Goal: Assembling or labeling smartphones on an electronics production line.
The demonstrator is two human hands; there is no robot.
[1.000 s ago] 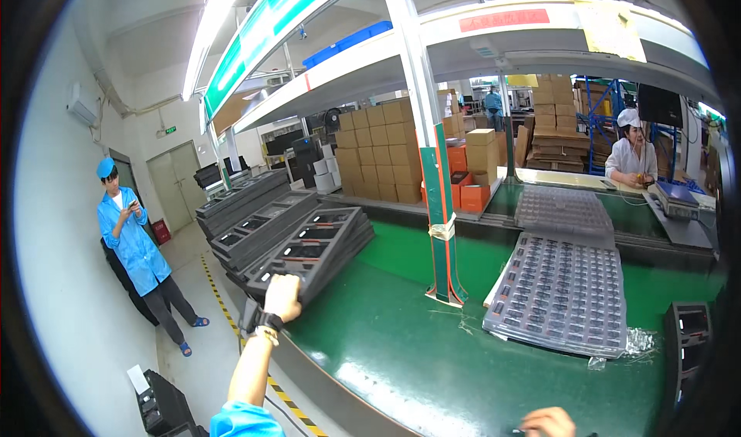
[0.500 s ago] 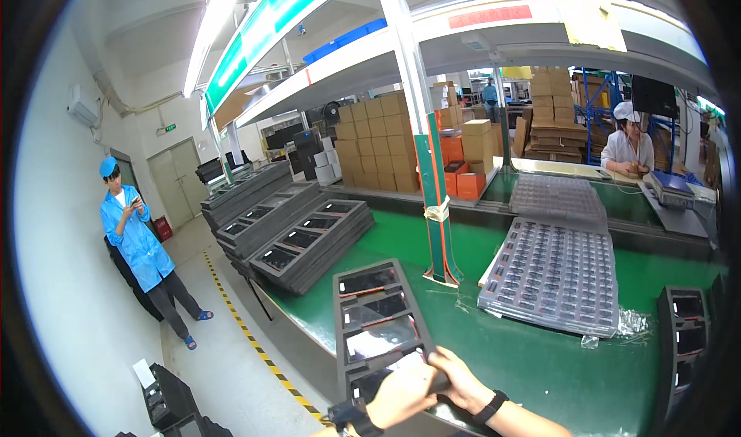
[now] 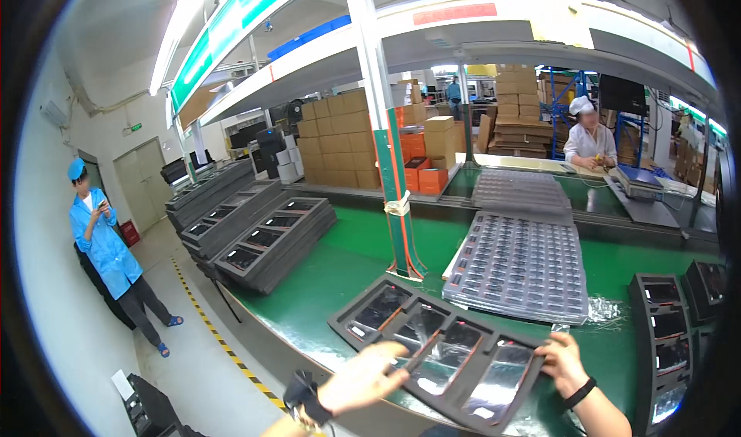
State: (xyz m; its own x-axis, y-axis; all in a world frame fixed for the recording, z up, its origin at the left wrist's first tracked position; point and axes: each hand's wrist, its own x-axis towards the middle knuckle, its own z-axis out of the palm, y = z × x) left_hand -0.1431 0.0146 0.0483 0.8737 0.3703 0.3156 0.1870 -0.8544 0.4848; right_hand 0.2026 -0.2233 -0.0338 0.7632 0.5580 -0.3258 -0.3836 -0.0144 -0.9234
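Note:
A long black foam tray [image 3: 463, 319] lies slantwise over the near edge of the green table, with several flat, glossy dark panels in its cutouts. My right hand [image 3: 565, 364] grips the tray's right end, fingers curled over the corner. Above the tray's near side is my left hand [image 3: 363, 379], fingers stretched out and thumb apart; whether it touches the foam I cannot tell. Behind the tray sits a stack of clear plastic blister trays [image 3: 517, 271] with rows of small dark parts.
Stacked black foam trays [image 3: 274, 244] fill the table's left side; more foam trays [image 3: 652, 344] stand at the right. A green-and-white post [image 3: 390, 174] rises behind my tray. One person [image 3: 104, 232] stands in the left aisle; another [image 3: 590, 140] sits across the table.
The foam tray has swung from lengthwise to slantwise and its end has moved right with my right hand. My hands, together before, are now apart. The view has shifted right.

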